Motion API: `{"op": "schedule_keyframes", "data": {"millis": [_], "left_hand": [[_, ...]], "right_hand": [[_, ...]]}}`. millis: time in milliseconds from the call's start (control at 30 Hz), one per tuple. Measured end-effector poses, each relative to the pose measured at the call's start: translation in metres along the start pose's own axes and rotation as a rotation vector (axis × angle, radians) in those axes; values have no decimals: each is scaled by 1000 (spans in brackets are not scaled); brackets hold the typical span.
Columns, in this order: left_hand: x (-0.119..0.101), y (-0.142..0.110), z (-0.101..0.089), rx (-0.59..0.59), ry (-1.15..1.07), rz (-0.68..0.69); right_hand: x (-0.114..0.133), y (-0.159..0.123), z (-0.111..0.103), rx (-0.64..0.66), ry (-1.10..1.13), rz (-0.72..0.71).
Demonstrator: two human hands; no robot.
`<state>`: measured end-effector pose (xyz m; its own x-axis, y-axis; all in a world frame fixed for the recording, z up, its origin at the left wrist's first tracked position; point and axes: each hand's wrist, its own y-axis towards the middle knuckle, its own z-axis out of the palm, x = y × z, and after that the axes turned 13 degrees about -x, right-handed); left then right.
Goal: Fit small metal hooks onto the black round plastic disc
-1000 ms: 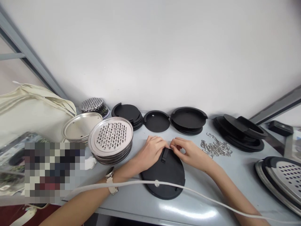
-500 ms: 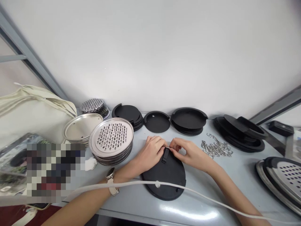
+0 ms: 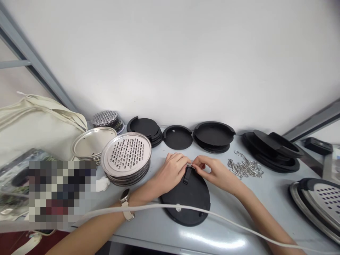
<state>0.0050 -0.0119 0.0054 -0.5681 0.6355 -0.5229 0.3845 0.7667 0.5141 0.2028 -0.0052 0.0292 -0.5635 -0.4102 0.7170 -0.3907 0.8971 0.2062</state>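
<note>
A round black plastic disc [image 3: 190, 198] with a raised strap-like tab [image 3: 187, 175] lies before me on the table. At its far edge, a small bent metal wire clip [image 3: 189, 165] sits against the end of the tab. My right hand [image 3: 214, 172] pinches the clip between thumb and forefinger. From the other side, my left hand [image 3: 172, 171] is closed over the disc's far left edge, its fingertips touching the clip. How far the clip enters the tab is hidden by the fingers. Similar wire clips [image 3: 245, 166] lie in a loose heap to the right.
Stacked round metal graters [image 3: 130, 154] and plain metal discs [image 3: 94, 141] stand at left. Black round trays [image 3: 145, 129] line the wall, with more black parts [image 3: 271, 152] at right. A perforated metal plate [image 3: 326, 198] sits at far right. A white cable [image 3: 233, 223] crosses in front.
The wire clip has tilted slightly at the tab, and my right fingers have shifted a little with it. The disc and my left hand stay in nearly the same place.
</note>
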Motion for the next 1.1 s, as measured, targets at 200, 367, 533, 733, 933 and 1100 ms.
{"op": "schedule_keyframes", "data": {"millis": [200, 367, 533, 733, 933, 1100], "left_hand": [[1, -1, 0, 8, 10, 21], [1, -1, 0, 19, 32, 21], [1, 0, -1, 31, 46, 25], [2, -1, -1, 20, 58, 39], [-1, 0, -3, 12, 80, 13], [-1, -1, -2, -3, 87, 26]], "right_hand": [[0, -1, 1, 17, -16, -24], [2, -1, 3, 13, -54, -26], [2, -1, 4, 0, -29, -8], [-12, 2, 3, 21, 40, 90], [-10, 2, 2, 19, 92, 128], [-3, 0, 1, 30, 81, 111]]}}
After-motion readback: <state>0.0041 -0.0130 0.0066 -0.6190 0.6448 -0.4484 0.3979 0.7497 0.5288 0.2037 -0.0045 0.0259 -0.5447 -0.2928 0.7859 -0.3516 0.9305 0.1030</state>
